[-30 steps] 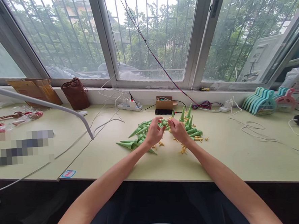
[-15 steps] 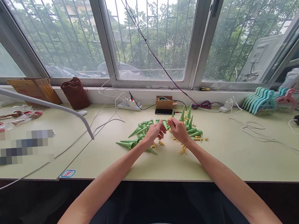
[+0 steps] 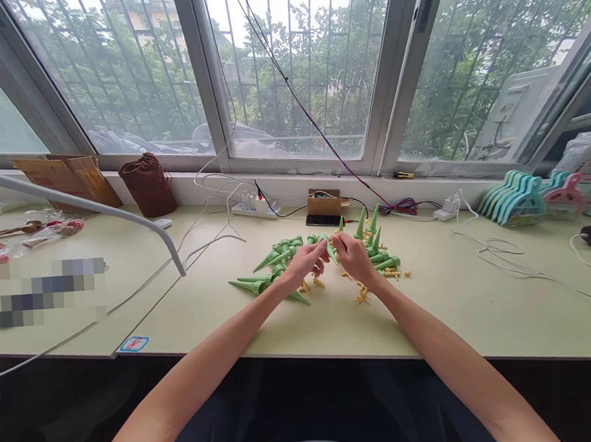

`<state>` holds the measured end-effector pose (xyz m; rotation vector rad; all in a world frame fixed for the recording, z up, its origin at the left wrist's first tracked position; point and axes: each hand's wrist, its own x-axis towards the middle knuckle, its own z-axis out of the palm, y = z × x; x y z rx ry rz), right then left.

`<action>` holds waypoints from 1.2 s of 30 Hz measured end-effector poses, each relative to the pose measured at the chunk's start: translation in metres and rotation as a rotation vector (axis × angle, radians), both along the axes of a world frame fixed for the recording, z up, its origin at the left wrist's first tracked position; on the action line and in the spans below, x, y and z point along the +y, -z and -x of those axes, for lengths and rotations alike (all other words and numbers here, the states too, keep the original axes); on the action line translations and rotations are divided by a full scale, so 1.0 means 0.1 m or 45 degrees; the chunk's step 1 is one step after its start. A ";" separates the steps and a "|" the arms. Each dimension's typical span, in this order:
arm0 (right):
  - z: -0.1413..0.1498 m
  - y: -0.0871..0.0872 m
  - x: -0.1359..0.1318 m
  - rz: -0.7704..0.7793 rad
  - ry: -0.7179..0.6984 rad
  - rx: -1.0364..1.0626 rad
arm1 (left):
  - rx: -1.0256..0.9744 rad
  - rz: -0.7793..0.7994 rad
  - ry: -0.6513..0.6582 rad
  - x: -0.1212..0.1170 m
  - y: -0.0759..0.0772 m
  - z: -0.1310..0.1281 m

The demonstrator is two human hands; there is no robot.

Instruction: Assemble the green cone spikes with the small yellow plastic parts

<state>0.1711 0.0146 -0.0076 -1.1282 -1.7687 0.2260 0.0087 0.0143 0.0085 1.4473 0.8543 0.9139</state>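
Green is the cone (image 3: 332, 254) which the left hand (image 3: 305, 262) pinches between its fingers, tip pointing down, above the middle of the worktop (image 3: 302, 337), well back from its front edge. The right hand (image 3: 355, 257) is curled just beside it, and from my camera I cannot tell what it grasps. I see more cones (image 3: 252, 286) on both sides, and small yellow pieces (image 3: 363, 296) scattered toward the front edge.

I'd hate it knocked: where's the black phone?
In the head view, the black phone lies slightly right of centre, beyond the left hand and right hand, in front of the small cardboard box.
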 end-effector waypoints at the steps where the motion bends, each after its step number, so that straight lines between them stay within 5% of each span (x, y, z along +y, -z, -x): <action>1: 0.00 0.00 0.00 0.003 -0.001 -0.003 | 0.013 -0.009 -0.001 -0.01 -0.01 0.00; 28: -0.02 0.04 0.06 0.017 0.012 -0.146 | 0.197 -0.431 -0.220 0.03 0.09 0.00; 36: 0.01 0.05 0.05 0.017 -0.014 -0.122 | 0.051 -0.255 -0.124 0.06 0.09 0.00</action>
